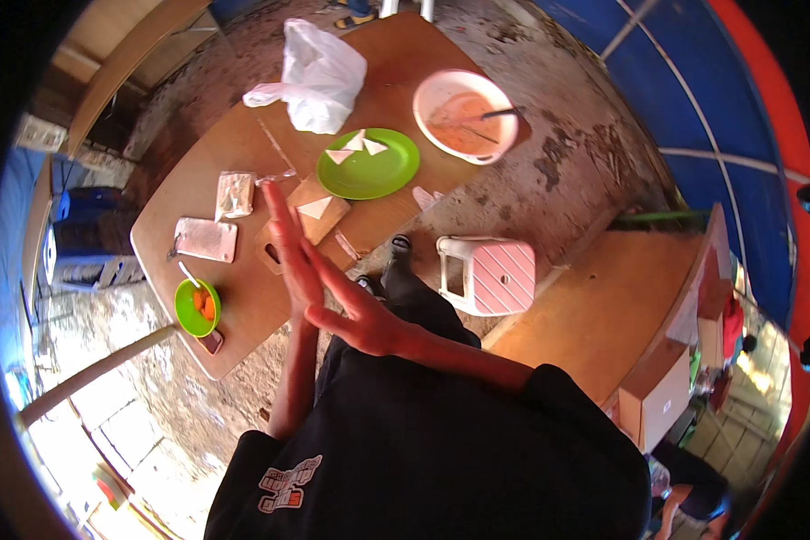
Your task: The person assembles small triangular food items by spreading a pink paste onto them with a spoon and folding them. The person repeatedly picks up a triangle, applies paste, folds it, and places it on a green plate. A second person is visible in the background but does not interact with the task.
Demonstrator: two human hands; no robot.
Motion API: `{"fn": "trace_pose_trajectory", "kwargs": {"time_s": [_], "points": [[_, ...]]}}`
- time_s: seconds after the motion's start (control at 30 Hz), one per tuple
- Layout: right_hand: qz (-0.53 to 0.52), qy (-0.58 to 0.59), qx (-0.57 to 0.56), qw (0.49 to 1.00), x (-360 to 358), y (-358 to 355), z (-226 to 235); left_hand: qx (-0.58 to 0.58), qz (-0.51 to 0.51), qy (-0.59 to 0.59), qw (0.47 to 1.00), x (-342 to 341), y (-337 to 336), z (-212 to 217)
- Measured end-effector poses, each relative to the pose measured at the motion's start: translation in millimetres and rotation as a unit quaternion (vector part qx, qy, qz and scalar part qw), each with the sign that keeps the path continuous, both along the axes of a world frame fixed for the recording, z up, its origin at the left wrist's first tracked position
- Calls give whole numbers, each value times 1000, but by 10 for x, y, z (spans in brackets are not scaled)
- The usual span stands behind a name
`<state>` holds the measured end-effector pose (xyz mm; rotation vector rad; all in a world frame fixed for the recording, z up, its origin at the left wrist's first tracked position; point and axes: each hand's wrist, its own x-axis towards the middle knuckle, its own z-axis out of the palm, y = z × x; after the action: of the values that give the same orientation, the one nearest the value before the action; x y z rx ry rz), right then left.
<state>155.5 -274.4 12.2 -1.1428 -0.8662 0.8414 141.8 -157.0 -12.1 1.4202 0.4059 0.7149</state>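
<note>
We see left hand [290, 241] and right hand [351, 310] pressed palm to palm, fingers straight, holding nothing, above the wooden table [243, 297] near the cutting board [310, 220] with 1 folded triangle [316, 209].

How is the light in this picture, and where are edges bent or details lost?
Head view: sunlight washes out the lower-left ground; the wooden table edges curve from fisheye distortion; the pressed-together left hand and right hand look sharp; the white plastic bag glares slightly.
</note>
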Motion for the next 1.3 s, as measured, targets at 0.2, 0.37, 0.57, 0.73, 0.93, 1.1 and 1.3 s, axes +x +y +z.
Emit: {"fn": "trace_pose_trajectory", "kwargs": {"time_s": [0.2,0.37,0.57,0.73,0.93,1.1,1.3], "points": [[-3,-89,-44,995,-25,-387,169,-63,-25,-48,997,14,20,33],[-60,-86,103,989,-22,-433,134,-166,-71,-88,980,172,-404,-17],[-250,-23,28,968,378,-857,4,-126,-234,-68,962,268,-1292,-78],[-346,130,17,929,810,-1538,-69,-197,-412,89,885,366,-1923,-2],[-476,55,-39,877,1246,-2298,-192,-97,-538,50,836,493,-2480,54],[-454,13,-54,889,1239,-2453,-129,-99,-483,68,867,704,-2758,17],[-325,28,-51,944,1024,-2459,33,-17,-383,48,922,916,-2797,217]]}}
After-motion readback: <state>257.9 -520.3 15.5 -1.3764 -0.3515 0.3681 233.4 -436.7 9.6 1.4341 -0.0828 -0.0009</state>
